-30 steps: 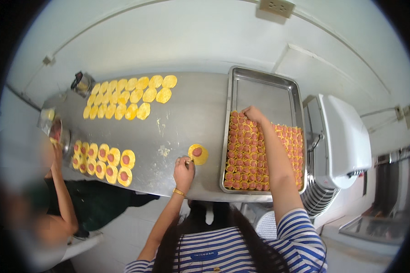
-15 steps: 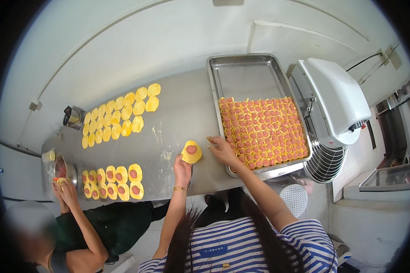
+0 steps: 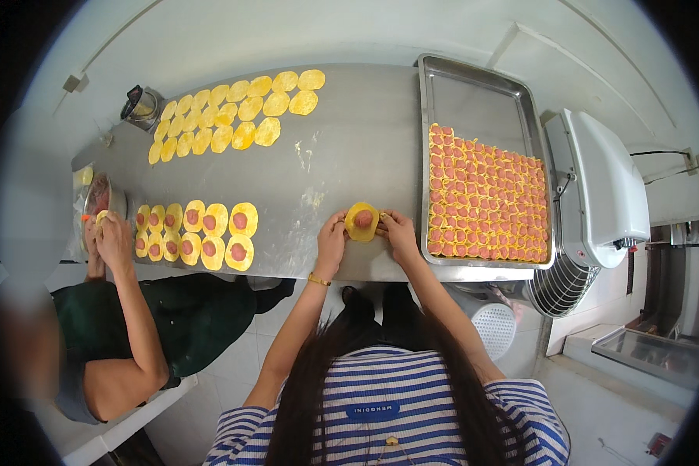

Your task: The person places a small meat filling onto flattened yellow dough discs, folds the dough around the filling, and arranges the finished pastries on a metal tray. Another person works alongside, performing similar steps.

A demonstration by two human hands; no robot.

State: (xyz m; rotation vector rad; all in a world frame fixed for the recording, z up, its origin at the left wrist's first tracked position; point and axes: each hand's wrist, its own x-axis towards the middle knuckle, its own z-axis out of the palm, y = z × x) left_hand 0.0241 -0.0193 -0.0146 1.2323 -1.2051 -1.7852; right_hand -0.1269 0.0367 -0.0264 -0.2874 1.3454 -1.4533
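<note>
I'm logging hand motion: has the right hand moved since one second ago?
Yes: the right hand has gone left, off the metal tray, to the filled wrapper.

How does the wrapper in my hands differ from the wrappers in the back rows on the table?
The held wrapper carries a lump of pink filling, while the back-row wrappers are bare. The held wrapper is gripped at its edges by your left hand and right hand; the back-row wrappers lie flat on the metal table. Both are yellow and roundish.
</note>
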